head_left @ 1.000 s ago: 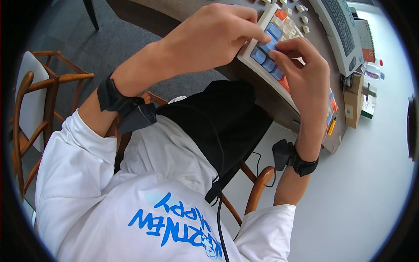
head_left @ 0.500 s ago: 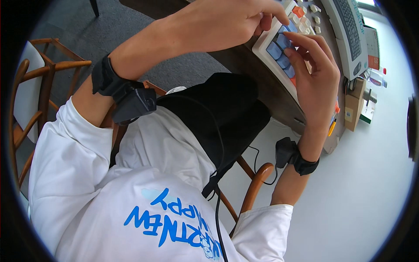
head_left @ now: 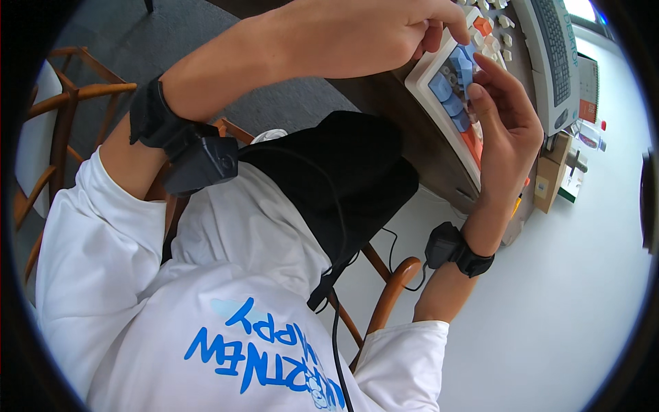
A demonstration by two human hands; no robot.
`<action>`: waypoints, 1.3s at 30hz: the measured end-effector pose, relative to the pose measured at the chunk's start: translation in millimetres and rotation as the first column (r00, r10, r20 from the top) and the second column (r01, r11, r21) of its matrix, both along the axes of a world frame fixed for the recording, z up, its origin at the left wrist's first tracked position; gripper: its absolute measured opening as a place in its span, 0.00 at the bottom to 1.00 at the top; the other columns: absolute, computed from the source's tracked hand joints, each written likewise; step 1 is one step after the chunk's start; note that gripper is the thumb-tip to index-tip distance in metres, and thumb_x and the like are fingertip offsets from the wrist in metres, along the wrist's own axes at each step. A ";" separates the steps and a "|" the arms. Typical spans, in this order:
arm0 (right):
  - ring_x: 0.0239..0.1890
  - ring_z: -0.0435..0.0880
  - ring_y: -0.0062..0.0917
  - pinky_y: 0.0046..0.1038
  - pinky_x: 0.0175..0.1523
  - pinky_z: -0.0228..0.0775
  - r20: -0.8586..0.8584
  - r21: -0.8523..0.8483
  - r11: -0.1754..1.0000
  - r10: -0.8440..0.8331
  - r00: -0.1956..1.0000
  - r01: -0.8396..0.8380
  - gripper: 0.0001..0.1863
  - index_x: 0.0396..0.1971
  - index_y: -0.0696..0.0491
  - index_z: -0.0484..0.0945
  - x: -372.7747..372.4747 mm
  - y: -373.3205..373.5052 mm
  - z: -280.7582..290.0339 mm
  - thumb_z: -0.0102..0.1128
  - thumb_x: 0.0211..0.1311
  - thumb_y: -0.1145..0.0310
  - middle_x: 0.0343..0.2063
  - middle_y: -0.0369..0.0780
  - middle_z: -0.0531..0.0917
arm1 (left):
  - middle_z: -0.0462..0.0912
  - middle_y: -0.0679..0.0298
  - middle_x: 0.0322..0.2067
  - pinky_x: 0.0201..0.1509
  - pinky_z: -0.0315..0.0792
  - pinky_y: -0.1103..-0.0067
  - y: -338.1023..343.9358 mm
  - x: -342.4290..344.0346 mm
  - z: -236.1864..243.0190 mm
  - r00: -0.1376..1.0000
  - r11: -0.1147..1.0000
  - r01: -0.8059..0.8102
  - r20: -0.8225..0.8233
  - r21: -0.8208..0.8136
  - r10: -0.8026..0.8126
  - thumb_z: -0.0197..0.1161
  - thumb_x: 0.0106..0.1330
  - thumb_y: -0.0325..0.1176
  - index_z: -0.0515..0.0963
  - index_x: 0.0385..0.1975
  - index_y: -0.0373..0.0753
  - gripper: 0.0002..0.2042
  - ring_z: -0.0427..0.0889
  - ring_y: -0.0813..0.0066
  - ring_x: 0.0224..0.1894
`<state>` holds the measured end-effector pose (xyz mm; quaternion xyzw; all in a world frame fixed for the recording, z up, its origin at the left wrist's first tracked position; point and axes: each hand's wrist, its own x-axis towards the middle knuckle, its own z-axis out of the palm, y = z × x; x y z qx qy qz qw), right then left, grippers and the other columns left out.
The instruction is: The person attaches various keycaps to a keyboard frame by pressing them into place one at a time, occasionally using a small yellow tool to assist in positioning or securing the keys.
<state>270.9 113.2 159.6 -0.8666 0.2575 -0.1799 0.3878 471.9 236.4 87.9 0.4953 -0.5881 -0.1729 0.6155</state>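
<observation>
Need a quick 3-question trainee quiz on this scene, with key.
1. True or false: the left hand and the right hand are both near the white keyboard.

2. Which items are worn around both wrists?
A) yellow gloves
B) black straps
C) silver watches

3. Fill in the colour: the loose keycaps lying beyond the keyboard are ____.

Key:
1. True
2. B
3. Off-white
</observation>
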 end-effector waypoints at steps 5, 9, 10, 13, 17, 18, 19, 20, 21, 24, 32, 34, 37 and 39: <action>0.40 0.83 0.15 0.16 0.48 0.76 0.008 -0.050 0.998 0.050 0.999 -0.049 0.14 0.50 0.57 0.88 0.3 -2.4 -3.3 0.69 0.64 0.80 0.38 0.34 0.84 | 0.83 0.47 0.31 0.40 0.76 0.68 9.5 -1.3 11.1 0.999 1.000 -0.002 0.044 -0.010 0.002 0.51 0.65 0.18 0.82 0.46 0.25 0.14 0.84 0.55 0.33; 0.41 0.82 0.15 0.17 0.48 0.76 0.002 -0.064 0.994 0.085 0.996 -0.084 0.13 0.49 0.58 0.88 1.6 -2.1 -4.2 0.68 0.65 0.81 0.39 0.35 0.83 | 0.83 0.48 0.31 0.40 0.76 0.69 11.5 -0.9 11.1 0.999 1.000 0.007 0.047 -0.006 -0.007 0.51 0.66 0.18 0.82 0.46 0.25 0.14 0.84 0.56 0.33; 0.41 0.83 0.16 0.17 0.47 0.76 0.003 -0.101 0.990 0.099 0.995 -0.098 0.13 0.48 0.58 0.88 3.2 -1.0 -6.1 0.68 0.64 0.81 0.39 0.35 0.83 | 0.83 0.48 0.31 0.40 0.76 0.69 13.1 -0.6 10.7 0.999 1.000 0.004 0.049 -0.002 -0.003 0.51 0.66 0.18 0.82 0.46 0.25 0.14 0.84 0.56 0.33; 0.40 0.85 0.18 0.19 0.46 0.77 -0.019 -0.212 0.972 0.096 0.995 -0.098 0.12 0.46 0.57 0.88 3.6 2.5 -3.0 0.68 0.63 0.81 0.39 0.36 0.84 | 0.83 0.48 0.31 0.40 0.77 0.69 11.7 -1.7 13.1 0.998 1.000 0.003 0.062 -0.003 -0.003 0.51 0.66 0.18 0.82 0.46 0.24 0.14 0.84 0.56 0.33; 0.38 0.88 0.22 0.23 0.44 0.80 -0.052 -0.361 0.929 0.067 0.996 -0.082 0.10 0.43 0.56 0.88 3.9 7.8 -1.0 0.70 0.61 0.80 0.38 0.37 0.85 | 0.83 0.49 0.31 0.40 0.77 0.69 9.3 -3.9 14.1 0.997 1.000 0.011 0.082 0.009 -0.011 0.51 0.66 0.18 0.82 0.45 0.25 0.13 0.84 0.56 0.33; 0.38 0.88 0.22 0.23 0.44 0.80 -0.049 -0.360 0.929 0.070 0.996 -0.084 0.10 0.43 0.56 0.88 4.9 9.1 -1.6 0.70 0.61 0.80 0.38 0.37 0.85 | 0.83 0.49 0.31 0.40 0.77 0.69 8.4 -3.4 11.4 0.997 1.000 0.008 0.081 0.010 -0.009 0.51 0.66 0.18 0.82 0.45 0.25 0.13 0.84 0.56 0.33; 0.37 0.89 0.23 0.24 0.44 0.81 -0.052 -0.405 0.910 0.078 0.996 -0.093 0.10 0.42 0.56 0.88 5.7 10.2 -2.0 0.70 0.61 0.80 0.38 0.38 0.85 | 0.83 0.49 0.31 0.40 0.77 0.69 7.2 -3.1 8.7 0.997 1.000 0.005 0.080 0.011 -0.006 0.51 0.66 0.18 0.82 0.45 0.25 0.13 0.84 0.56 0.33; 0.37 0.89 0.24 0.25 0.44 0.81 -0.056 -0.449 0.888 0.085 0.995 -0.101 0.09 0.41 0.56 0.88 6.2 11.2 -2.3 0.70 0.60 0.81 0.37 0.38 0.85 | 0.83 0.49 0.31 0.40 0.76 0.69 1.8 -2.1 0.3 0.999 1.000 0.029 0.042 0.011 -0.029 0.51 0.66 0.18 0.81 0.45 0.25 0.13 0.84 0.56 0.33; 0.37 0.89 0.24 0.25 0.44 0.81 -0.055 -0.449 0.888 0.083 0.995 -0.099 0.09 0.41 0.56 0.88 6.3 12.4 -1.4 0.70 0.60 0.81 0.37 0.38 0.85 | 0.83 0.49 0.31 0.40 0.76 0.69 1.7 -2.3 2.3 0.999 0.999 0.044 0.022 0.010 -0.044 0.51 0.66 0.18 0.81 0.45 0.25 0.13 0.84 0.57 0.33; 0.37 0.90 0.26 0.26 0.44 0.82 -0.095 -0.454 0.887 0.049 0.994 -0.087 0.08 0.39 0.57 0.88 8.8 16.5 4.7 0.70 0.59 0.81 0.37 0.39 0.85 | 0.83 0.47 0.32 0.40 0.76 0.68 6.9 -1.8 9.0 0.998 0.999 0.035 0.042 0.028 -0.036 0.52 0.66 0.18 0.81 0.46 0.26 0.13 0.84 0.54 0.34; 0.33 0.90 0.27 0.26 0.41 0.81 -0.194 -0.449 0.884 0.050 0.980 -0.134 0.06 0.36 0.58 0.86 16.0 17.9 17.9 0.71 0.59 0.79 0.31 0.39 0.84 | 0.82 0.43 0.35 0.43 0.76 0.63 -2.5 -2.1 -5.4 0.995 0.998 0.005 0.100 -0.064 0.001 0.56 0.66 0.20 0.81 0.45 0.28 0.11 0.83 0.43 0.38; 0.33 0.90 0.27 0.25 0.41 0.81 -0.219 -0.442 0.884 0.062 0.974 -0.156 0.06 0.36 0.59 0.86 17.0 13.8 20.9 0.71 0.59 0.79 0.31 0.39 0.84 | 0.82 0.43 0.35 0.44 0.76 0.63 -3.4 -2.9 -4.3 0.994 0.998 0.016 0.105 -0.065 -0.009 0.56 0.66 0.20 0.81 0.45 0.28 0.11 0.83 0.43 0.38; 0.33 0.90 0.26 0.26 0.41 0.81 -0.241 -0.376 0.915 0.059 0.969 -0.149 0.06 0.35 0.59 0.85 19.5 15.1 25.0 0.71 0.58 0.79 0.31 0.39 0.84 | 0.82 0.43 0.35 0.44 0.76 0.63 -0.9 -1.9 -1.2 0.995 1.000 0.012 0.104 -0.018 -0.010 0.57 0.66 0.20 0.81 0.45 0.28 0.11 0.83 0.43 0.38; 0.33 0.89 0.26 0.26 0.41 0.81 -0.240 -0.317 0.941 0.042 0.970 -0.119 0.06 0.35 0.59 0.85 19.5 16.1 24.5 0.71 0.57 0.80 0.31 0.39 0.84 | 0.82 0.43 0.35 0.43 0.76 0.63 -0.3 -1.7 -1.1 0.992 1.000 0.003 0.130 -0.014 -0.001 0.57 0.66 0.20 0.81 0.45 0.28 0.11 0.83 0.43 0.38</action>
